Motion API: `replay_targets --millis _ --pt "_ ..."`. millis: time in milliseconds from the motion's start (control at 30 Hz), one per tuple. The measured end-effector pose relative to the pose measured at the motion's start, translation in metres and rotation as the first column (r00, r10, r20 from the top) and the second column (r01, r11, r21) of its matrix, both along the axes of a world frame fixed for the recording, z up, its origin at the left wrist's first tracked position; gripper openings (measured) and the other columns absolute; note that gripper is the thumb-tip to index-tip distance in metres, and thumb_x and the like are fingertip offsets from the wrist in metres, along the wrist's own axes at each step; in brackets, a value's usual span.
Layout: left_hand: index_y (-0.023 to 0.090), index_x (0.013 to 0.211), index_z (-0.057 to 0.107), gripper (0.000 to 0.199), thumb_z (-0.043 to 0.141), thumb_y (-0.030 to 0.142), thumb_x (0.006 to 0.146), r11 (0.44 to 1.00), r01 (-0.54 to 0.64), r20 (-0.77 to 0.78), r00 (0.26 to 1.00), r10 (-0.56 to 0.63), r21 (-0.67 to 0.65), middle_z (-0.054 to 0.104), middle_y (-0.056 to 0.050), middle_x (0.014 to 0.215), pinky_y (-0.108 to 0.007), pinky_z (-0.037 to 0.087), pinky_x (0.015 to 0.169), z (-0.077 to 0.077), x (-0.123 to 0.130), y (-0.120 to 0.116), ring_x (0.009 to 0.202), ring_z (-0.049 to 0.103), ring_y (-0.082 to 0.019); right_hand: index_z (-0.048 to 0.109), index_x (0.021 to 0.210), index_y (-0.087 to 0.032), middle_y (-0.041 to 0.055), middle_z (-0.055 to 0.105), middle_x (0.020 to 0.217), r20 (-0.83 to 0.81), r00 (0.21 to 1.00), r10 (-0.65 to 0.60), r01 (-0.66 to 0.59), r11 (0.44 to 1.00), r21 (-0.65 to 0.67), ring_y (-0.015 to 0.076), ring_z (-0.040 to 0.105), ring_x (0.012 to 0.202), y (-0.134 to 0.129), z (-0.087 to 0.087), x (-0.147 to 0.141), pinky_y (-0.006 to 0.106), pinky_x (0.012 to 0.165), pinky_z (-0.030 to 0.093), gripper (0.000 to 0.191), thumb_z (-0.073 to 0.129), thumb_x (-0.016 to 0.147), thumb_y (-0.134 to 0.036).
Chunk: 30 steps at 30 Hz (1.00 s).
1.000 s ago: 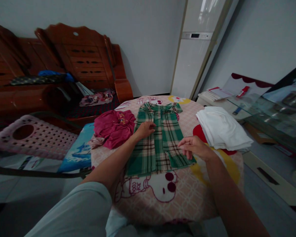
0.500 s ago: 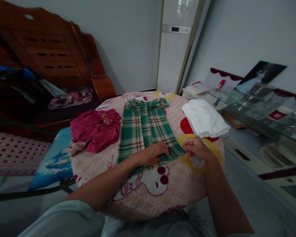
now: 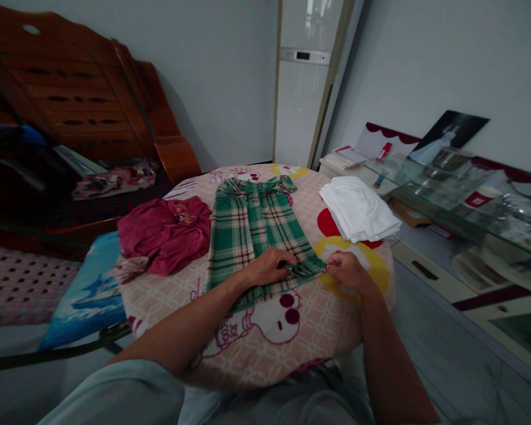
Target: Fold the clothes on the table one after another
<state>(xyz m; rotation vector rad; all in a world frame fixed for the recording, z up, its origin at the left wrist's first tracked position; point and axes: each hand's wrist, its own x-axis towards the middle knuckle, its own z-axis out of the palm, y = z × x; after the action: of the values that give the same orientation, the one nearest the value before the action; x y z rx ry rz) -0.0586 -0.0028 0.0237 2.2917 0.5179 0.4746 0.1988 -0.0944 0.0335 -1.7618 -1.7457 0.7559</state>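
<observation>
A green plaid dress (image 3: pixel 234 236) with short sleeves lies flat on the round table, its neckline at the far side and its hem toward me. My left hand (image 3: pixel 272 267) is closed on a pinched fold of the cloth near the hem, right of the middle. The hem's right corner is gripped between the fingertips of my right hand (image 3: pixel 346 271). Between the two hands the fabric is slightly raised and creased.
A crumpled magenta garment (image 3: pixel 163 233) lies left of the dress. A folded white cloth (image 3: pixel 358 208) sits at the table's right. The patterned tablecloth (image 3: pixel 327 336) covers the table. Beyond stand a wooden chair (image 3: pixel 84 94) and a glass shelf (image 3: pixel 446 200).
My left hand has curled from lying on the dress to pinching a fold. My right hand has closed on the hem corner. The view has shifted slightly.
</observation>
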Motion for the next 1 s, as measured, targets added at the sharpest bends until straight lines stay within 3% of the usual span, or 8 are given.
replay_targets --millis 167,400,600,767,1000 --pt "0.016 0.093 0.068 0.026 0.058 0.007 0.071 1.000 0.010 -0.012 1.000 -0.010 0.028 0.071 0.000 0.089 -0.021 0.045 0.075 -0.001 -0.001 0.001 0.082 0.063 -0.013 0.051 0.057 -0.020 -0.0021 0.051 0.056 -0.082 0.996 0.025 -0.028 0.999 -0.033 0.0119 0.047 0.053 -0.006 0.000 0.003 0.024 0.050 0.033 0.015 0.051 0.069 -0.029" --pt "0.017 0.092 0.067 0.026 0.057 0.008 0.070 1.000 0.017 -0.030 0.999 -0.017 0.011 0.069 0.000 0.087 -0.021 0.045 0.071 -0.003 -0.002 0.003 0.078 0.061 -0.013 0.055 0.063 -0.018 -0.0022 0.052 0.061 -0.067 0.992 0.104 -0.108 0.992 -0.058 0.0126 0.046 0.059 -0.008 0.004 0.003 0.025 0.056 0.034 0.019 0.059 0.071 -0.035" --pt "0.017 0.093 0.068 0.026 0.060 0.008 0.070 0.999 0.024 -0.028 0.999 -0.023 0.041 0.070 0.000 0.088 -0.020 0.044 0.072 -0.001 -0.002 0.003 0.079 0.062 -0.013 0.046 0.055 -0.020 -0.0036 0.047 0.055 0.066 0.996 0.053 -0.054 0.998 0.024 0.0121 0.042 0.057 -0.006 0.005 -0.004 0.025 0.055 0.029 0.021 0.057 0.070 -0.030" --pt "0.018 0.098 0.071 0.028 0.063 0.008 0.073 0.996 0.077 -0.023 0.997 -0.076 0.044 0.071 -0.001 0.095 -0.020 0.045 0.078 0.002 -0.005 0.001 0.086 0.063 -0.013 0.045 0.055 -0.021 -0.0033 0.046 0.053 -0.001 0.993 0.115 -0.115 0.992 -0.043 0.0118 0.041 0.053 -0.013 0.005 0.003 0.026 0.052 0.027 0.021 0.055 0.071 -0.028" --pt "0.017 0.091 0.073 0.021 0.067 0.008 0.073 0.969 0.243 -0.022 0.969 -0.244 -0.045 0.068 -0.002 0.088 -0.020 0.044 0.069 0.006 -0.009 0.003 0.076 0.059 -0.011 0.051 0.053 -0.019 -0.0010 0.052 0.053 0.160 0.979 0.125 -0.112 0.990 -0.088 0.0127 0.046 0.055 -0.015 0.003 0.001 0.026 0.053 0.029 0.015 0.056 0.067 -0.021"
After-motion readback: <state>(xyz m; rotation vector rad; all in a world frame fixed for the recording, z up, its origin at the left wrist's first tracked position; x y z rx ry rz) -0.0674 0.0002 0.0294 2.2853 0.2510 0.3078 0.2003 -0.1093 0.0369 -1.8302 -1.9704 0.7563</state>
